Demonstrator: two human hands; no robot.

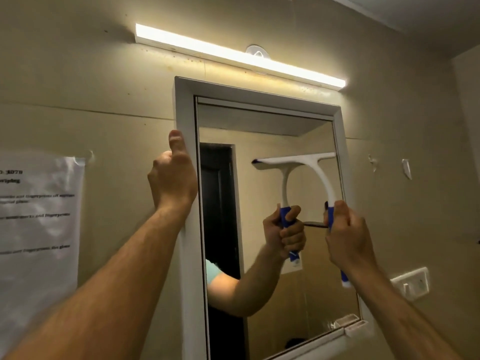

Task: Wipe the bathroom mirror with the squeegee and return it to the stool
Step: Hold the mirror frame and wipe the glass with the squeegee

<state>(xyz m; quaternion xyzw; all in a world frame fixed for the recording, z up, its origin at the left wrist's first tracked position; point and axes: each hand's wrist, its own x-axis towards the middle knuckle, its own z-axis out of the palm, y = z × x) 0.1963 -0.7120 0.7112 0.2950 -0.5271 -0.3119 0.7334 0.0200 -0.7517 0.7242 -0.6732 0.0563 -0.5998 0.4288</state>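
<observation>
I see a beige wall (259, 27) filling most of the view, stained along the top under a long lit tube light (239, 55) that runs at a slant above the mirror. The mirror (259, 141) sits in a white frame (185, 105) right of centre; its glass shows a dark doorway on the left and a reflected arm and hand with a reflected tool. On the far left of the wall hangs a paper notice (39, 224) under shiny plastic, its print too blurred for me to read. Low on the right wall is a white switch plate (413, 281), and two small white hooks are stuck higher up beside the frame.

My left hand (172, 178) grips the left side of the frame, thumb pointing up along its front face and fingers curled round the outer edge. My right hand (348, 237) is clenched around the blue grip of the squeegee (319, 168), whose blue and white handle end pokes out below the fist. The white neck curves up and left from the hand to the crossbar, which lies nearly level against the glass in the upper right part of the mirror, its right end just beside the right side of the frame.
</observation>
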